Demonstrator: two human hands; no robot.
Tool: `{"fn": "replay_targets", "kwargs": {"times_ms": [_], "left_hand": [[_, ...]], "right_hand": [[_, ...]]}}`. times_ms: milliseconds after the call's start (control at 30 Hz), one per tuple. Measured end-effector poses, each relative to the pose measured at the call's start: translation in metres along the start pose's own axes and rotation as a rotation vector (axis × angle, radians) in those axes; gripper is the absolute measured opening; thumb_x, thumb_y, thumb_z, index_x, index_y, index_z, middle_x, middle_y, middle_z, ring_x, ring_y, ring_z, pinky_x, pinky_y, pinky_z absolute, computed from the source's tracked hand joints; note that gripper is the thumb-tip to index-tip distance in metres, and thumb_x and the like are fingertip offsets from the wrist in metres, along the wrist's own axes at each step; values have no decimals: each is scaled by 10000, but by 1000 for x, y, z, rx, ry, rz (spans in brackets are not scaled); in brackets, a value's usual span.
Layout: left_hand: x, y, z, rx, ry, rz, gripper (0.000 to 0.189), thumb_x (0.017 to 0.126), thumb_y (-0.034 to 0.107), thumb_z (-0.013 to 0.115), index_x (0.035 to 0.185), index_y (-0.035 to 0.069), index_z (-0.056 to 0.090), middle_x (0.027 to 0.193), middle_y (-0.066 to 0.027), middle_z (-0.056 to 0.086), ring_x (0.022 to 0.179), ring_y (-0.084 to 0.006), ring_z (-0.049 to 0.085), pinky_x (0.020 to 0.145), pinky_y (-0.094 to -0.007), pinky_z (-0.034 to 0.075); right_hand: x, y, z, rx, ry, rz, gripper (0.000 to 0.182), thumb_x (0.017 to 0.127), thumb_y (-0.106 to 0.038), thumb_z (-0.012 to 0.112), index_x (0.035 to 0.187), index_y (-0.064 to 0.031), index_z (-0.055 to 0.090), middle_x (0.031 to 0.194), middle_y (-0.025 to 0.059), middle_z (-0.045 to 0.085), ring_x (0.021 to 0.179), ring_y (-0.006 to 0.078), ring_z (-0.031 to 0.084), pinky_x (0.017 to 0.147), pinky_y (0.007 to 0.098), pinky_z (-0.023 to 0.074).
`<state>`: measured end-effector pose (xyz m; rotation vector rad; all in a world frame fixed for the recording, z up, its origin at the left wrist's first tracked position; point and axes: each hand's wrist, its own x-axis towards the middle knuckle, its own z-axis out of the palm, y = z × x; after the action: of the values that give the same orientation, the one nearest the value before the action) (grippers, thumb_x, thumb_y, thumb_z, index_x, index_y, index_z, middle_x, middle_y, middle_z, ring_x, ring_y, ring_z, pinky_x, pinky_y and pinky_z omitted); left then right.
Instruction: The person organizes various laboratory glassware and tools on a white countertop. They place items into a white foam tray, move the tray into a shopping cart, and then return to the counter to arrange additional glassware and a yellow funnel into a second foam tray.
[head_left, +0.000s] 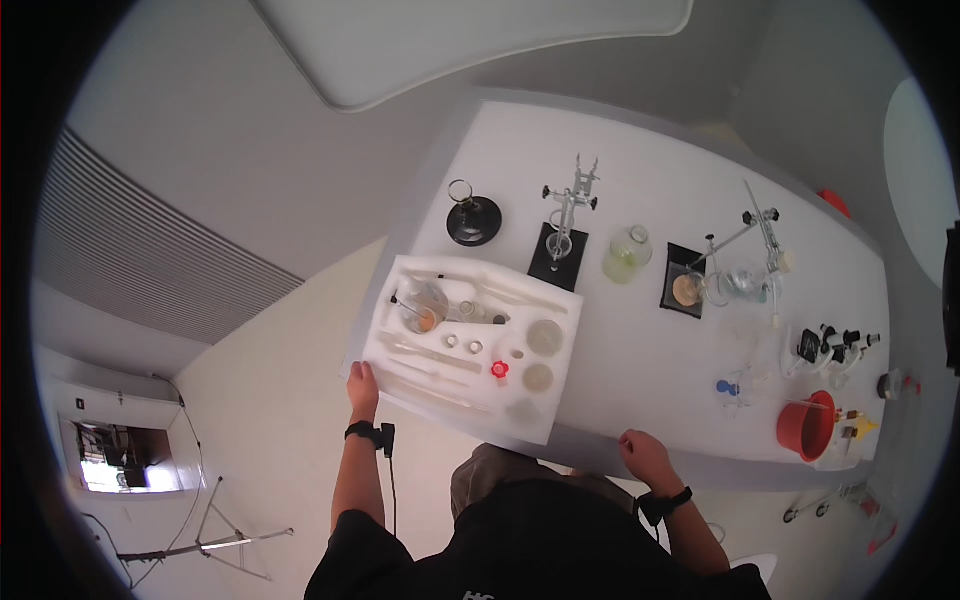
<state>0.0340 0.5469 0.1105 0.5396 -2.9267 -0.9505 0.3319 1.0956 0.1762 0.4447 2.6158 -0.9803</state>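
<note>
My left hand (363, 391) grips the front left corner of a white foam tray (566, 315), which covers the table's front left edge. In its hollows lie a clear round flask (418, 298), a small glass bottle (469, 310), glass tubes (435, 354), several round glass dishes (544, 337) and a red star-shaped knob (500, 369). The flask's contents are hard to make out through the glass. My right hand (646, 456) is at the table's front edge, right of the tray, fingers curled and nothing seen in them.
Behind the tray stand a black-based ring holder (474, 222), a clamp stand (559, 255) and a greenish glass bottle (628, 255). Farther right are a second stand (682, 279) with glassware, a microscope (829, 346) and a red bucket (806, 426). A tripod (225, 541) lies on the floor at left.
</note>
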Motion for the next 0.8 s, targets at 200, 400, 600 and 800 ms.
{"fn": "replay_targets", "kwargs": {"times_ms": [200,400,600,800], "left_hand": [[44,7,-24,-232,-416,-90,520,1025,412,506,1259,-40,613,1145,-166,686,1068,-235,620,960,-355,464],[61,37,-5,-99,-456,109,524,1033,419,492,1277,-33,597,1125,-221,693,1037,-280,662,928,-374,492],[62,36,-6,-78,-531,65,561,1013,400,510,1257,-101,572,1141,-309,660,1091,-447,634,943,-450,491],[62,38,-4,-107,-531,68,501,992,348,546,1240,-86,579,1102,-301,664,1051,-460,631,908,-480,497]], "right_hand": [[38,-62,-2,19,59,80,106,867,-114,618,955,-70,659,897,131,672,837,333,657,740,440,528],[115,-194,27,-6,408,-259,199,773,-21,655,969,-55,661,929,143,656,929,349,629,807,447,515],[219,-272,55,-318,305,-314,275,751,-18,591,1018,-17,658,981,151,662,1206,369,539,1037,496,410],[246,-272,72,-380,182,-226,249,812,-45,552,1034,15,649,1023,191,677,1314,447,456,1147,556,300]]}}
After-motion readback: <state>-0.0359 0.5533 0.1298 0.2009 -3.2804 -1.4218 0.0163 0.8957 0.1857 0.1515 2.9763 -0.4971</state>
